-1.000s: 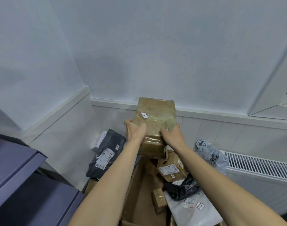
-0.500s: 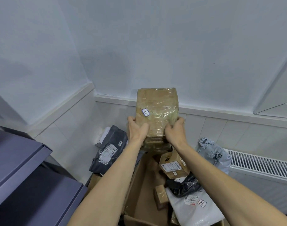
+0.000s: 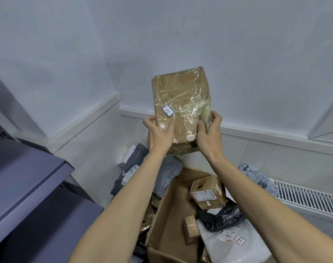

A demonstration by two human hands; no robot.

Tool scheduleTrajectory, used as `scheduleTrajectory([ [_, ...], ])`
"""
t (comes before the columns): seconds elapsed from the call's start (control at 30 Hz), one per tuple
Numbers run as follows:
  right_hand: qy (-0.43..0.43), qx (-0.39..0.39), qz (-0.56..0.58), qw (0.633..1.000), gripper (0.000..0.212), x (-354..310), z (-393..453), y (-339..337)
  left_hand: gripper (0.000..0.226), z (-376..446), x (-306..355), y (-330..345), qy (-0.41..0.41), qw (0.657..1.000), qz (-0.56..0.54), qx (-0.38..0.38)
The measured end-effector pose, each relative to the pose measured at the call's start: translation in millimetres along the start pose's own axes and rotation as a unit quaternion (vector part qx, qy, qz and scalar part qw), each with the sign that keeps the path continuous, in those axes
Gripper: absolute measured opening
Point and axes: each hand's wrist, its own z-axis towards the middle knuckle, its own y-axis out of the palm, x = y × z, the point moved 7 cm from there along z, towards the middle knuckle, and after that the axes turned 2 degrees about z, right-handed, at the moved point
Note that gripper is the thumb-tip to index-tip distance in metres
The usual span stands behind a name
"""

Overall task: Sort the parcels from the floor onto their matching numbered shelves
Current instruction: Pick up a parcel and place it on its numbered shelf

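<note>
Wrapped box (image 3: 180, 109), sticker (image 3: 168, 111) reading 02, is held up against bare wall, well above the carton (image 3: 167, 224) of parcels. Shelf (image 3: 27, 188) edge lies left of the arms. Left hand (image 3: 159, 133) and right hand (image 3: 209, 133) grip its lower sides, arms outstretched. Fingers behind the box are hidden.

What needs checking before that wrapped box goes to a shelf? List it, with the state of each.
1. Grip: left hand and right hand both hold the wrapped box at its lower sides: ok.
2. Number sticker faces the camera and reads 02: ok.
3. Box clear of the open carton and the parcels below: ok.
4. Wrapping looks crinkled but shows no tear: ok.
5. Shelf numbers on the grey shelves at left: cannot tell, none visible.
6. Free space on the matching shelf: cannot tell.
</note>
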Motion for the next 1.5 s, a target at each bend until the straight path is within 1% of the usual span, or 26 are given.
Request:
scheduleTrajectory([
  [0.13,-0.01,-0.018,-0.004,1.0,0.048,-12,1,12,0.046,0,10,-22,-0.009,0.998,0.053,0.015],
  [0.2,-0.011,-0.018,-0.006,1.0,0.049,-23,1,18,0.049,0,17,-36,-0.005,0.998,0.067,0.018],
  [0.3,-0.02,-0.019,0.0,1.0,0.049,-41,2,25,0.05,-2,31,-51,0.014,0.994,0.107,-0.002],
  [0.37,-0.026,-0.026,-0.004,0.999,0.048,-53,-4,28,0.049,-9,37,-63,0.017,0.993,0.12,0.002],
  [0.47,-0.057,-0.051,0.003,0.997,0.043,-73,-18,27,0.054,-27,48,-85,0.016,0.991,0.13,0.036],
  [0.6,-0.086,-0.102,0.012,0.991,0.026,-96,-41,23,0.056,-61,67,-114,0.002,0.987,0.137,0.084],
  [0.7,-0.11,-0.141,0.015,0.984,0.029,-115,-69,18,0.055,-98,82,-140,-0.003,0.981,0.147,0.126],
  [0.8,-0.134,-0.187,0.038,0.972,0.033,-136,-109,17,0.051,-142,92,-176,-0.009,0.971,0.154,0.182],
  [0.87,-0.145,-0.2,0.052,0.968,0.031,-147,-129,19,0.048,-165,99,-194,-0.019,0.966,0.161,0.203],
  [1.1,-0.179,-0.302,0.097,0.931,0.03,-201,-244,37,0.038,-281,112,-293,-0.073,0.93,0.192,0.306],
  [1.2,-0.178,-0.346,0.103,0.915,0.04,-219,-297,43,0.036,-328,114,-333,-0.082,0.915,0.194,0.343],
  [1.33,-0.19,-0.384,0.123,0.895,0.049,-239,-371,49,0.034,-398,109,-382,-0.095,0.895,0.19,0.391],
  [1.5,-0.201,-0.41,0.143,0.878,0.04,-266,-461,48,0.031,-483,111,-438,-0.098,0.872,0.192,0.44],
])
